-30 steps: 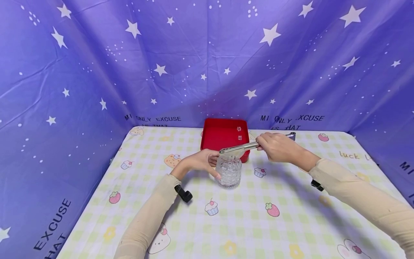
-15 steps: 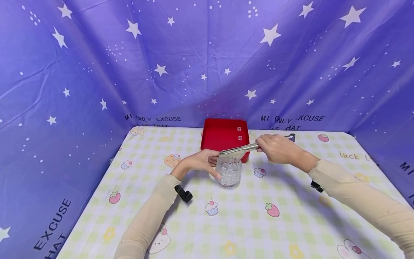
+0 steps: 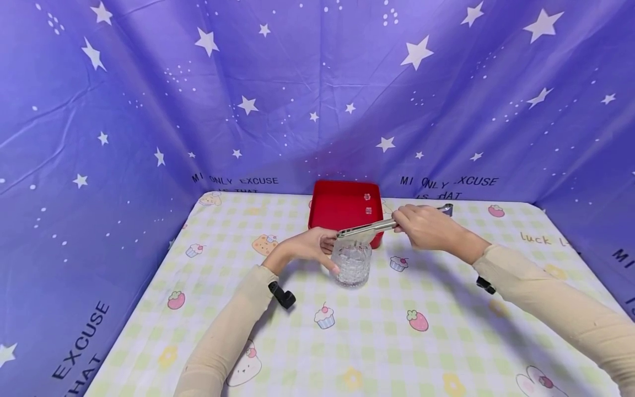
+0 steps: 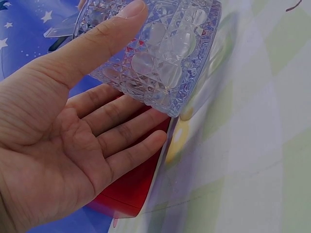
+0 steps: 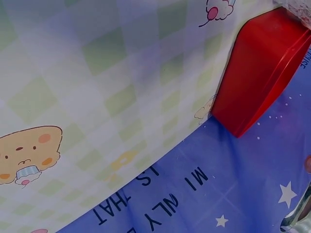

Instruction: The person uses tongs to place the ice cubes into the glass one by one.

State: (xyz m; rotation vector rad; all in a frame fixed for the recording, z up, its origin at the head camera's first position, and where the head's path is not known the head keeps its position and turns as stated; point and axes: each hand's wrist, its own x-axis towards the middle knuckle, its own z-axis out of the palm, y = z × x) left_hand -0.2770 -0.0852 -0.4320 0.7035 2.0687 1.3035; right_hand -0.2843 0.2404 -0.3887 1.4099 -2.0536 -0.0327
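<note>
My left hand (image 3: 307, 245) holds a clear cut-glass tumbler (image 3: 351, 267), thumb on the near side and fingers behind it. In the left wrist view the thumb lies along the patterned tumbler (image 4: 160, 53), and rounded clear lumps show through its wall. Metal tongs (image 3: 372, 226) lean from my right hand (image 3: 429, 227) down to the left, their tips over the tumbler's mouth. My right hand grips the tongs midway along their length. Only the end of the tongs (image 5: 299, 218) shows in the right wrist view, at the lower right corner.
Behind the tumbler stands a red tray (image 3: 337, 201). Two small clear pieces (image 3: 369, 210) lie inside it on the right. A checked cloth (image 3: 377, 342) with printed pictures covers the table, and a blue star-patterned curtain (image 3: 278, 82) hangs around its back and sides.
My right hand and the tongs have dipped very slightly since one second ago. The left hand and the tumbler stay in place.
</note>
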